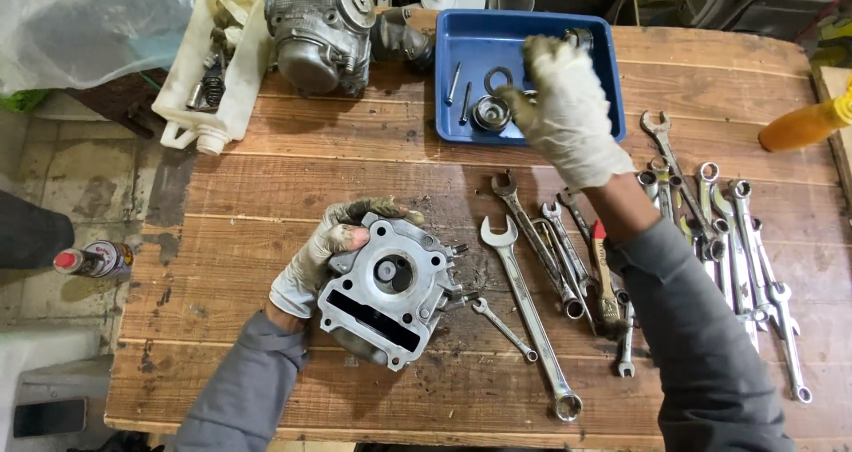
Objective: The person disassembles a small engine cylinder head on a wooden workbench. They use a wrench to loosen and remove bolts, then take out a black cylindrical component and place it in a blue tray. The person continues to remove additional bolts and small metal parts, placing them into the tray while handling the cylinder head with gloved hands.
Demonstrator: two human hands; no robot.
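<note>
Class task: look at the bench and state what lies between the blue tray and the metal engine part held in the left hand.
In the head view, only bare wooden planks lie between the blue tray and the engine part; the spanners lie off to the right.

Rough, stained wooden planks make up the table [293,163], dark with grease near the middle. The cylinder head [390,289] is dull cast metal, grey and matt, grimy at its edges. Both hands, left hand [324,252] and right hand [568,106], wear soiled, knitted-looking cloth gloves. The blue tray [612,79] is smooth, slightly glossy plastic. The wrenches [528,310] shine as polished steel. The white container [217,70] looks like matt plastic, though it's hard to tell.
</note>
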